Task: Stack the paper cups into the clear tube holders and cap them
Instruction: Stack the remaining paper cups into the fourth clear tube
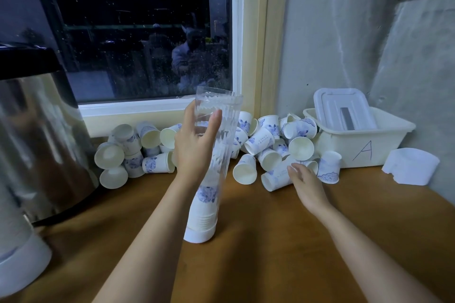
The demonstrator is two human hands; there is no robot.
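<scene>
So the left hand [197,140] is gripping the clear tube [222,115] in its upper half, thumb on one side and fingers wrapping round the other. The tube is standing on the wooden counter [270,241] with its top leaning a bit to the right and its bottom end sitting in a white cap [199,233]. A stack of cups [205,206] is filling the lower part.

The right hand [305,182] is hovering low over the counter, fingers loose and stretched out, holding nothing. Its fingertips are right at a cup [274,178] lying on its side at the front of the pile [261,135]. Can't tell if they're actually touching it.

The pile is sprawling along the wall under the window [138,32]. A white bin [364,147] marked "A" is sitting at its right end with a lid [344,110] propped inside, and a steel urn [41,135] is standing on the left.
</scene>
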